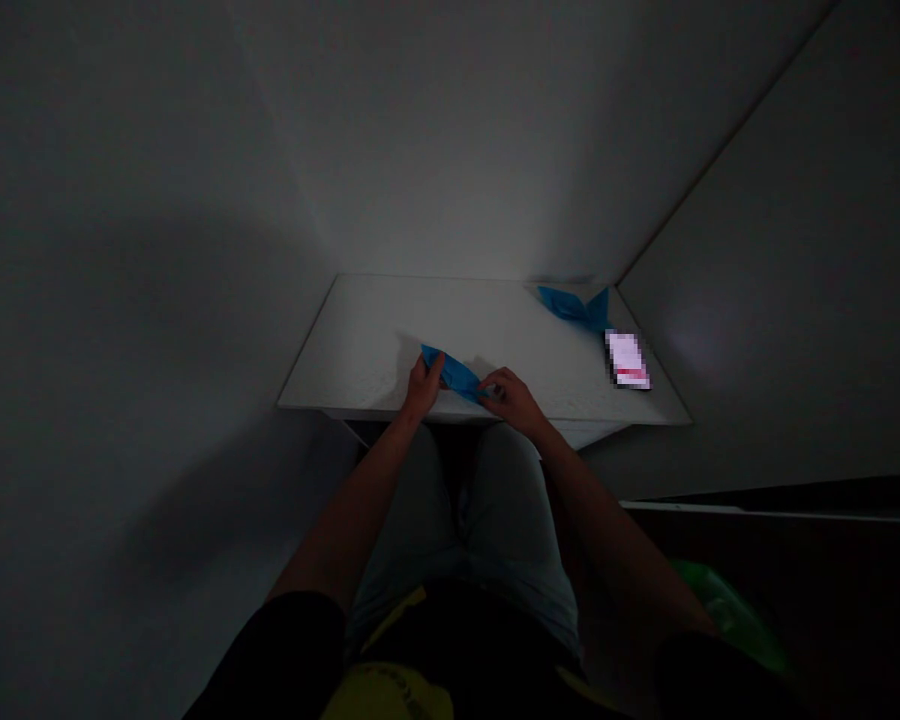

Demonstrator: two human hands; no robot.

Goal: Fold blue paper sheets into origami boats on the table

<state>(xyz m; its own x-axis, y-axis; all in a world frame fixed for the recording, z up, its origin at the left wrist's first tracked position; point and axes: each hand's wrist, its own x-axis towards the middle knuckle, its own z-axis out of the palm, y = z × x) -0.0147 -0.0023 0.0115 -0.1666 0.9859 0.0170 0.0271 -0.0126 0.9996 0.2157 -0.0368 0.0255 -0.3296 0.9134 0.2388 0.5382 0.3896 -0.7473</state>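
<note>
A folded blue paper (457, 376) lies near the front edge of a small white table (367, 340). My left hand (424, 385) pinches its left end, fingers closed on it. My right hand (511, 397) presses and grips its right end, fingers curled over the paper. Both forearms reach forward from my lap.
A second folded blue paper piece (574, 305) rests at the table's back right corner. Beside it lies a bright, blurred phone screen (628, 360). White walls close in on the left, back and right. A green object (727, 605) sits low at the right, by my legs.
</note>
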